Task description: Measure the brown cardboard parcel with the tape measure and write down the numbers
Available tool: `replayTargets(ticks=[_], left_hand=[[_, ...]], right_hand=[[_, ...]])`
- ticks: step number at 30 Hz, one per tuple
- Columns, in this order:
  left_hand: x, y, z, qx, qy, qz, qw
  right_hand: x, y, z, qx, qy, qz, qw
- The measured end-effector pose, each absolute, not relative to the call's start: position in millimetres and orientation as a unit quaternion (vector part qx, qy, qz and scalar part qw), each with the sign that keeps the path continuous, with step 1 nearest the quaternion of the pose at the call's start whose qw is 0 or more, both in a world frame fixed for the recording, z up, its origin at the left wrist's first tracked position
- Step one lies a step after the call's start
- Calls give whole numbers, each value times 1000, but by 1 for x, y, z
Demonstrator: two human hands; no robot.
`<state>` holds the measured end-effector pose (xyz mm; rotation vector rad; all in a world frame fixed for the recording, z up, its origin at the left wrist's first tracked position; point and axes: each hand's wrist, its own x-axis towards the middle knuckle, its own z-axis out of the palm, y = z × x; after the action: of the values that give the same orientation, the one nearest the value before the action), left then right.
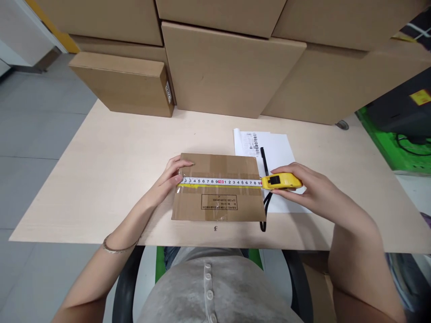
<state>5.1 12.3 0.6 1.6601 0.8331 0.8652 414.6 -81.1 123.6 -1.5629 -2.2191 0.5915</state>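
Note:
A brown cardboard box [191,208] with clear packing tape and a printed label lies before me on the table. Across its top, from left edge to right, stretches the white and yellow blade [232,182] of a tape measure. The yellow tape measure case [286,181], with a black lock button, sits at the box's right edge, with my right hand [308,181] closed around it. At the left edge, my left hand [170,177] pinches the blade's end against the box under the thumb, a finger resting on the box top. The blade's hooked tip is hidden.
White paper sheets [279,150] with some print lie behind and right of the box, with a black pen [264,160] on them. A black strap [263,224] hangs beside the box. Large cartons [229,72] line the table's back, with a flatter carton [134,89] at left.

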Motion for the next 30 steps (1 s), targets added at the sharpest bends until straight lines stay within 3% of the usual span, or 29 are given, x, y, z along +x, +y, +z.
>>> replayTargets(ticks=[12, 19, 22, 27, 30], left_hand=[[7, 12, -3, 686, 342, 387, 513], [17, 5, 1, 612, 324, 436, 575], [19, 3, 1, 580, 340, 441, 594], [25, 4, 4, 463, 412, 454, 640], [32, 2, 14, 433, 428, 438, 662]], right_hand=[[283, -21, 133, -410, -863, 252, 154], [247, -16, 122, -334, -893, 217, 211], [268, -25, 129, -408, -827, 282, 266], [337, -40, 142, -554, -567, 435, 427], [372, -44, 138, -603, -469, 469, 444]])
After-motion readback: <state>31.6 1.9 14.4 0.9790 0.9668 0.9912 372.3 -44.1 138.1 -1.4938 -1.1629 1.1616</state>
